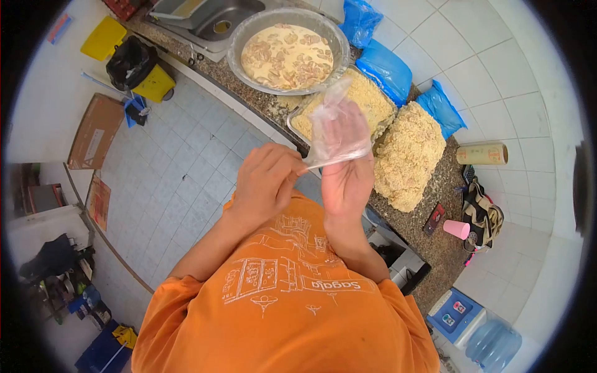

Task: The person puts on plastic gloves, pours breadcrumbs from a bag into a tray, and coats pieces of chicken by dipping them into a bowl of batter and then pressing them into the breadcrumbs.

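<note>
My left hand [267, 177] is closed, pinching the edge of a clear plastic glove [329, 152] between thumb and fingers. Partly inside that thin glove is my right hand [347, 158], palm toward me and fingers stretched upward; the glove reaches across the palm and its fingertips look loose. Just beyond the hands lies a metal tray [298, 126] of pale yellow crumbs [367, 96]. A large heap of crumb-coated pieces [410, 158] is to the right of it. Behind stands a wide metal bowl [234, 62] with pieces of meat in creamy batter [286, 56].
Blue plastic bags [385, 71] lie along the tiled wall. On the granite counter [444, 261] are a roll of film [482, 154], a phone [434, 219], a pink cup [456, 229] and a bag [482, 214]. A sink [227, 15] is at upper left, a yellow bin [155, 84] on the floor.
</note>
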Demonstrator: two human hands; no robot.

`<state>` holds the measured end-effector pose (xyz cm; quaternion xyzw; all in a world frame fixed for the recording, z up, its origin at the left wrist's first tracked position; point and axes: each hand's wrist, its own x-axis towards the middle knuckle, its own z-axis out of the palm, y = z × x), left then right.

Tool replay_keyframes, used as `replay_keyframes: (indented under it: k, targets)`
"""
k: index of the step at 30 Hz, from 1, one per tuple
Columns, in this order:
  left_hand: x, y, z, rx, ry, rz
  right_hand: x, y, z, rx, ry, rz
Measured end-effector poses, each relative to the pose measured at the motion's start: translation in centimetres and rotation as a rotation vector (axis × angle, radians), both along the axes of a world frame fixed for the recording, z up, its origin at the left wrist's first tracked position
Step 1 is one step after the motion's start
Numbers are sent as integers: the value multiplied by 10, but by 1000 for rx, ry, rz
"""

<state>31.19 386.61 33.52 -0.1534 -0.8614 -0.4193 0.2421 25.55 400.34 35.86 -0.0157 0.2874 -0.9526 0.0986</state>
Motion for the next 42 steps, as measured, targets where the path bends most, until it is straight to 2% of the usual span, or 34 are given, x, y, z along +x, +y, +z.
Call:
replay_keyframes:
  k: [1, 2, 4, 5, 7, 8, 10, 11, 14, 17, 19, 20, 22, 23, 25, 26, 28, 29, 31, 32, 33, 35, 37, 38, 40, 41, 42]
  targets:
    - [-3, 2, -8, 32, -54, 12, -3, 1, -2, -232, -67, -41]
    - [-3, 5, -14, 34, -50, 7, -7, 0, -5, -230, -63, -46]
    - [-1, 14, -21, 396, -413, -7, -12, -3, -14, -328, -82, 93]
    - [0, 16, -21, 398, -412, -16, -18, 2, -22, -325, -79, 86]
    - [1, 20, -21, 553, -198, 250, -28, 17, -35, -263, 254, 180]
    - [0, 19, -18, 555, -199, 244, -27, 19, -36, -259, 255, 175]
    - [3, 12, -8, 143, -47, -40, -18, 24, -36, 303, 164, 24]
    - [0, 17, -3, 148, -53, -44, -16, 23, -35, 307, 157, 20]
    - [-17, 32, 3, 102, -25, -122, -11, 16, -33, 194, 250, 60]
    - [-25, 32, 1, 212, -85, -46, -12, 17, -31, 214, 356, 17]
    - [-27, 30, -1, 211, -68, -116, -16, 27, -31, 101, 23, 11]
    - [-26, 28, 0, 212, -71, -123, -17, 27, -31, 102, 20, 4]
    - [-22, 24, 2, 11, -218, -159, -18, 24, -32, -259, -125, -40]
    - [-23, 23, 2, 10, -218, -166, -16, 23, -33, -259, -125, -47]
    - [-23, 23, -1, -31, -193, -125, -11, 22, -37, -465, -65, 44]
    - [-22, 24, -4, -29, -199, -127, -9, 24, -38, -464, -71, 41]
    - [-21, 28, -10, 517, -425, 4, -5, 27, -39, 231, 67, 88]
    - [-21, 28, -10, 516, -429, 6, 2, 27, -40, 230, 63, 90]
    - [-21, 27, -10, 508, -384, -31, 19, 27, -49, 602, 237, 35]
    - [-19, 28, -6, 510, -387, -30, 20, 31, -57, 603, 234, 37]
    - [-17, 30, 2, 412, -367, -63, 20, 38, -68, 868, 331, -66]
    - [-17, 36, 3, 319, -347, -93, 12, 35, -61, 1134, 430, -167]
    - [-21, 39, -4, 186, -110, -213, 3, 31, -47, 396, -170, -119]
    - [-21, 39, -4, 187, -111, -211, 3, 31, -52, 397, -170, -117]
    - [-22, 36, 1, 306, -371, -47, 5, 32, -65, 655, -7, 47]
    - [-22, 33, 2, 306, -374, -49, 8, 37, -65, 655, -10, 47]
    - [-22, 28, 4, 252, -333, -61, 11, 46, -60, 1180, 319, 120]
